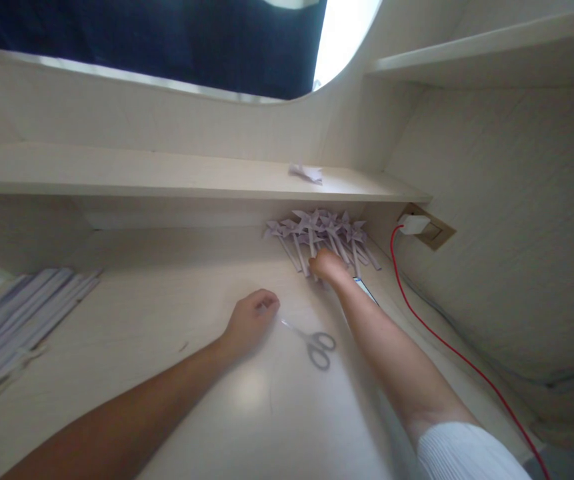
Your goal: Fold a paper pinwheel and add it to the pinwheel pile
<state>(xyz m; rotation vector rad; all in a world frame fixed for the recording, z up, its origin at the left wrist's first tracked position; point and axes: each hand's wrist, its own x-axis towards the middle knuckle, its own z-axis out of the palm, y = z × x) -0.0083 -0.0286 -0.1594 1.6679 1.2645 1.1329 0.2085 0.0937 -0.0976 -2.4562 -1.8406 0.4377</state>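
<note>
Head view: right hand (327, 265) reaches to the far right corner of the desk (167, 373), fingers closed around a stem in the pile of paper pinwheels (323, 235) under the shelf edge. Left hand (253, 319) rests on the desk mid-surface, curled loosely; whether it holds anything cannot be told. Scissors (314, 343) lie flat between the two forearms. Paper strips (14, 320) sit at the left edge. Red cable (431, 333) runs along the right edge.
</note>
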